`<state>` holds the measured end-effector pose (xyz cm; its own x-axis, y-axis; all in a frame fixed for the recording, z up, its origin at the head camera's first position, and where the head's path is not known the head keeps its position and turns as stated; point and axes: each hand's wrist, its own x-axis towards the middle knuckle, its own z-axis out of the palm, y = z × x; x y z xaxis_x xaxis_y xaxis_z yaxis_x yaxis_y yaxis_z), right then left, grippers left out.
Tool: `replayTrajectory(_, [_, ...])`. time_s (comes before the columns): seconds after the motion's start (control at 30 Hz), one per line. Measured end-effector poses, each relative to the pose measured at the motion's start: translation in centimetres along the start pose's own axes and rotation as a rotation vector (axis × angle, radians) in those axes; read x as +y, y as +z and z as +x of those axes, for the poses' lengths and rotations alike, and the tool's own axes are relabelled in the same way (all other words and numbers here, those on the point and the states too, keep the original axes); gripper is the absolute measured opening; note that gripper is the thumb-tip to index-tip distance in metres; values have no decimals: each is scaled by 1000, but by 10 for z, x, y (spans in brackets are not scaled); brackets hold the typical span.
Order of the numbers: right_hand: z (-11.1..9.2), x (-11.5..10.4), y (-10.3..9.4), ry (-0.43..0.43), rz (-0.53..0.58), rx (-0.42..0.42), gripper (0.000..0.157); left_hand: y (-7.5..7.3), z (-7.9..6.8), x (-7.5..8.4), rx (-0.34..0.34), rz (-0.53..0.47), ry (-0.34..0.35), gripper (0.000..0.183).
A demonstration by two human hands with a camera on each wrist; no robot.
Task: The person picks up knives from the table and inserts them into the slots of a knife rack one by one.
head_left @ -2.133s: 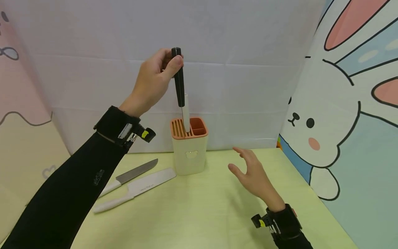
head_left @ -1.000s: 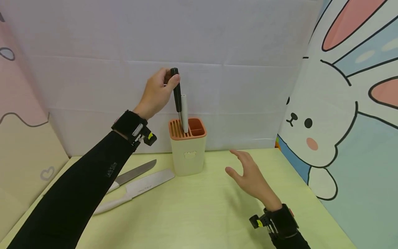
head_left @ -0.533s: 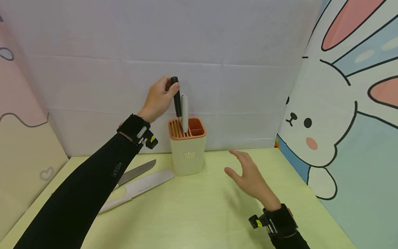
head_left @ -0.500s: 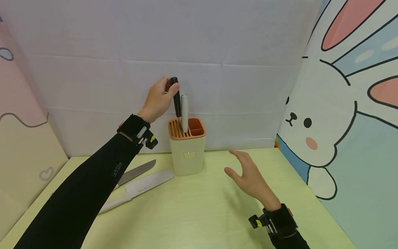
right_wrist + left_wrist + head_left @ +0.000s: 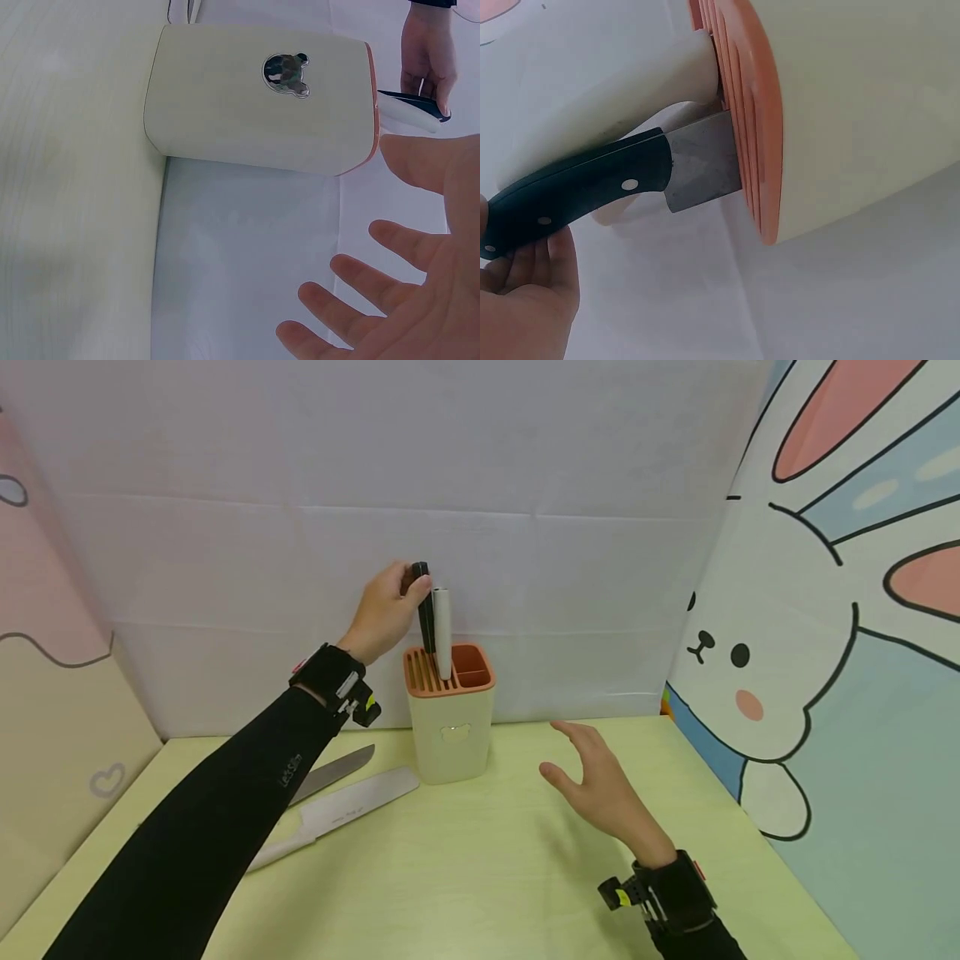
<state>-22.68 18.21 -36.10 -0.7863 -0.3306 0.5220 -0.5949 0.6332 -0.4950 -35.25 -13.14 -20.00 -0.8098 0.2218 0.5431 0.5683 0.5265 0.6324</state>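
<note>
Upright above the knife block (image 5: 452,727), the black-handled knife (image 5: 425,610) sits pinched at its handle by the left hand (image 5: 386,610), blade mostly sunk in a slot beside a white-handled knife (image 5: 442,631). Right of the block, the right hand (image 5: 600,785) hovers with fingers spread. Two knives (image 5: 337,802) lie left of it.

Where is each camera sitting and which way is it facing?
Head: looks down at the table, showing both arms, left hand, right hand.
Left wrist: beside the knife block, facing the black-handled knife its fingers grip.
Right wrist: low, facing the block's front; open palm shows.
All three share the block.
</note>
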Motion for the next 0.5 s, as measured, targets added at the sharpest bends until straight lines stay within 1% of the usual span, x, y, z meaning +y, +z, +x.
replayTrajectory(0.1, [0, -1, 0, -1, -2, 0, 60, 1, -1, -1, -8, -7, -5, 30])
replayTrajectory(0.23, [0, -2, -1, 0, -1, -2, 60, 3, -4, -4, -22, -14, -35, 30])
replayTrajectory(0.5, [0, -2, 0, 1, 2, -2, 60, 9, -8, -14, -33, -24, -85, 29])
